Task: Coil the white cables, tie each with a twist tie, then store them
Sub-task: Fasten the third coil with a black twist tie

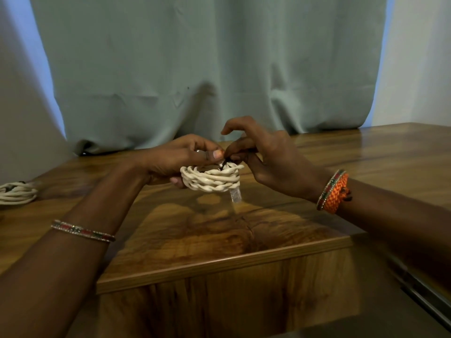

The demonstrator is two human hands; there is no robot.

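A coiled white twisted cable (211,179) is held just above the wooden table (219,230). My left hand (175,159) grips the coil from its left side, thumb on top. A clear plug (235,195) hangs from the coil's lower right. My right hand (266,162) pinches a dark twist tie (223,164) that stands up from the top of the coil, index finger raised. Another coiled white cable (17,192) lies on the table at the far left edge.
A pale green curtain (207,69) hangs behind the table and rests on its back edge. The table's front edge (219,264) runs below my hands. A dark metal rail (424,296) shows at the lower right.
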